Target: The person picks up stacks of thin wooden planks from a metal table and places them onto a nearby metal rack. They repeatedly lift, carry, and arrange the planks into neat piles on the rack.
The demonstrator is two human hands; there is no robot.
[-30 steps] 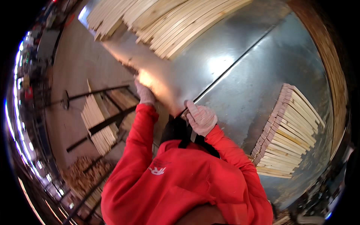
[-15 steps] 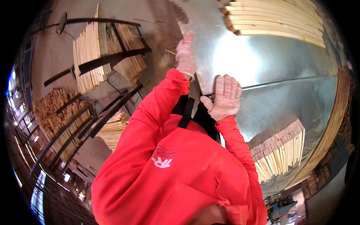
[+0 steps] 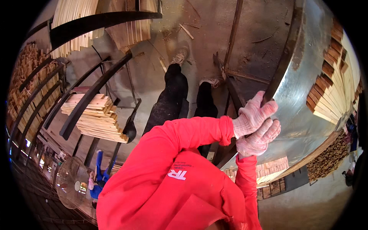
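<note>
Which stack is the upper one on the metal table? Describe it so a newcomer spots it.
Find the shiny metal table on the right, near the left hand and right hand. On it, up and right of them, lies the upper stack of pale wood strips. Its dark reddish-brown ends set it apart from the lower stack, whose ends are lighter and pinkish.

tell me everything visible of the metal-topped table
The metal-topped table has a shiny grey surface, brownish marks and a dark edge. It stands at the right, its outline bent by the lens. Pale wooden strips lie stacked on it. The gloved left hand and right hand overlap at its edge; exact contact is unclear.
</note>
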